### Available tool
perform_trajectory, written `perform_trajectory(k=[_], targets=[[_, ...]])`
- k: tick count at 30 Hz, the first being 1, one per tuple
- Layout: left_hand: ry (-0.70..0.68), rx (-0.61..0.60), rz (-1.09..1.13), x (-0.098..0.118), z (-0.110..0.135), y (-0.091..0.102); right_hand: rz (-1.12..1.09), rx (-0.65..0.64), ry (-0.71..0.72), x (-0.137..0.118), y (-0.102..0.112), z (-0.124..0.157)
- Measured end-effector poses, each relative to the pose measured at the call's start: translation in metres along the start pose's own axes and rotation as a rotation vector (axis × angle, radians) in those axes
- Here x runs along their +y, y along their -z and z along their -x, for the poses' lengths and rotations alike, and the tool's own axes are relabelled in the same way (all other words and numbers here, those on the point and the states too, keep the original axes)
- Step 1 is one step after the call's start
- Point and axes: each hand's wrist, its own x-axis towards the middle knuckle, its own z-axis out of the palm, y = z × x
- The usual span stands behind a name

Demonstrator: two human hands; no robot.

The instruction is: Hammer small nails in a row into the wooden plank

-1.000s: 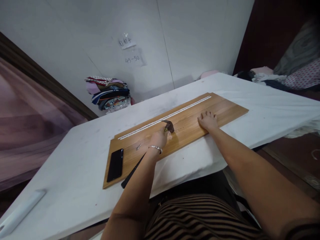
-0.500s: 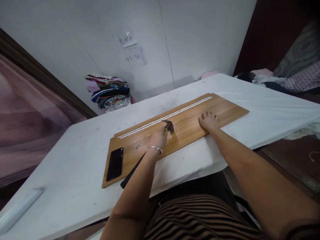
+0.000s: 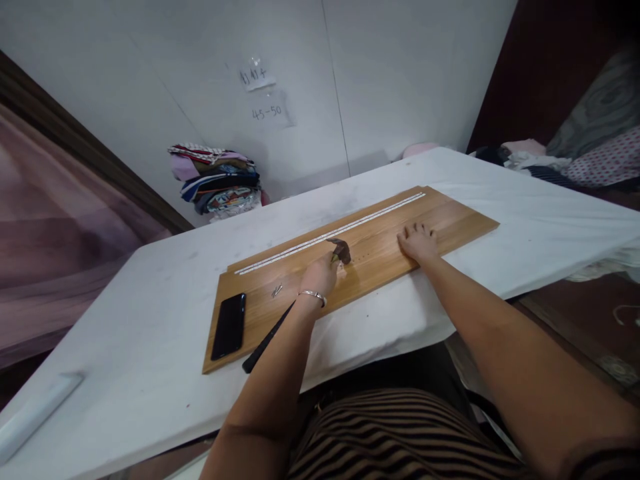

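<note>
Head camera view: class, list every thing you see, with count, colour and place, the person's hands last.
Table: one, white, centre of view.
Wooden board: one, brown, on the table.
Strip: one, white, along the board's far edge.
Hammer: one, dark head, black handle, in the left hand.
Phone: one, black, board's left end.
Small metal pieces: about two, grey, right of the phone.
Folded cloth pile: one, multicoloured, by the wall.
Paper labels: two, white, on the wall.
Left hand: one, braceleted, gripping the hammer near its head.
Right hand: one, flat on the board.
</note>
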Motion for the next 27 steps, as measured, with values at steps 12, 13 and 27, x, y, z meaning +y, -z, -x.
perform_trajectory(k=[12,13,27], targets=[[-0.002,0.008,0.001,-0.0053,-0.0069,-0.008,0.003,0.004,0.01,-0.0011,0.0026,0.0018],[-0.003,0.013,0.0,-0.0055,-0.0075,-0.0079,0.003,0.005,0.01,-0.001,0.0024,0.0015],[-0.004,-0.013,-0.018,0.0026,-0.0028,0.0004,-0.007,0.006,0.006,-0.0018,0.0029,0.002]])
